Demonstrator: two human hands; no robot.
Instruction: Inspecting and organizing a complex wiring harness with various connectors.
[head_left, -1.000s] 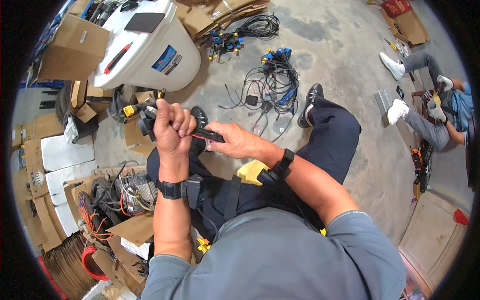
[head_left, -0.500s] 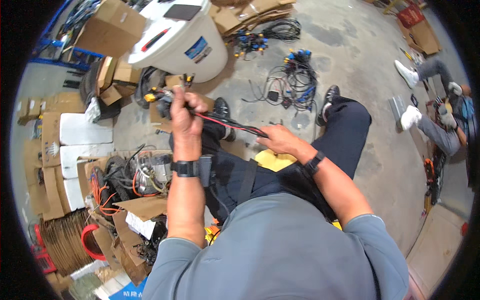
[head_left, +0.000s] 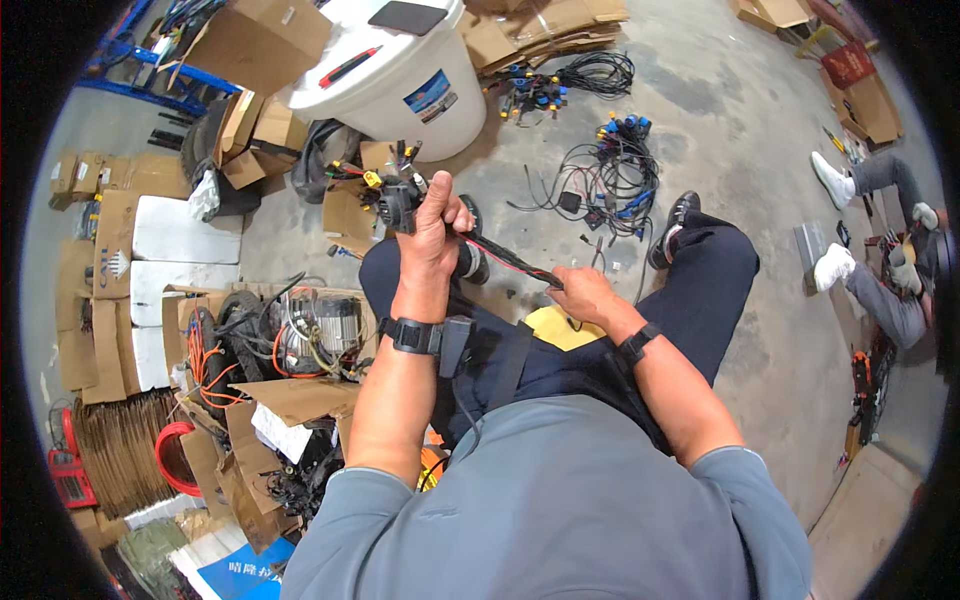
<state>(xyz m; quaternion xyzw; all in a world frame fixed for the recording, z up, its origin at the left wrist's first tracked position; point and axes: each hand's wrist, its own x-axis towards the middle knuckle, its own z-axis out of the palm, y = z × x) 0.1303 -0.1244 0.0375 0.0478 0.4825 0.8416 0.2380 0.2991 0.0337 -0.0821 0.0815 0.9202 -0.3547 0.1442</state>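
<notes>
A bundle of black cables with a red wire [head_left: 508, 259] stretches between my two hands above my lap. My left hand [head_left: 432, 235] is closed around its upper left part. Just beyond that fist, a round black connector piece [head_left: 397, 203] sticks out, with a yellow plug [head_left: 373, 180] and several small wire ends beside it. At the other end, the fingers of my right hand [head_left: 588, 300] pinch the bundle close to a yellow piece [head_left: 562, 328] at my lap. Where the cables run past my right fingers is mostly hidden.
Tangled cables [head_left: 610, 170] and a second cable heap [head_left: 535, 95] lie on the floor ahead. A white tub [head_left: 445, 115] carries a red cutter [head_left: 350, 66] on its lid. Cartons and a motor [head_left: 335, 328] crowd the left. Another person's legs [head_left: 885, 300] are at the right.
The whole view has shifted, with things now further right in the picture. My hands have come a little closer together along the cables, and the connector end has swung toward the right.
</notes>
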